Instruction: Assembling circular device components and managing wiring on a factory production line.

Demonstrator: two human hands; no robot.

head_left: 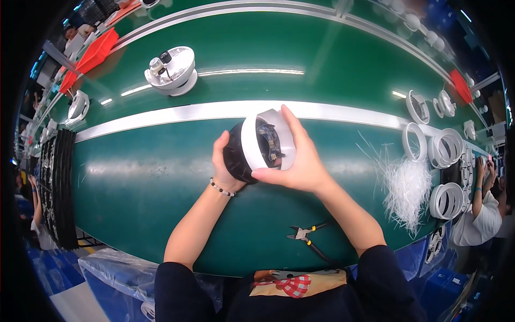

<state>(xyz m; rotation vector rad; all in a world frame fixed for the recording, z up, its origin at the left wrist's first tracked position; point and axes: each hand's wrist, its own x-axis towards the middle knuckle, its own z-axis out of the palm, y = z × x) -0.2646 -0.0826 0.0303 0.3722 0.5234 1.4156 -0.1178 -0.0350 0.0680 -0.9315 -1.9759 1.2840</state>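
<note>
Black housing (234, 156): left hand (226, 174) cups it from nine o'clock.
White ring (249, 142): touches the housing; I see the right hand (304, 161), fingers gripping its three-o'clock side.

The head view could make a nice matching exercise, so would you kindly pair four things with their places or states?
Things:
1. Pliers
2. Clear strips
3. Bead bracelet
4. Black round part

Places or states:
A. Around the left wrist
B. In the grip of the left hand
C. Lying with handles spread
D. Piled on the green table, toward the right

Pairs: 1-C, 2-D, 3-A, 4-B
</note>
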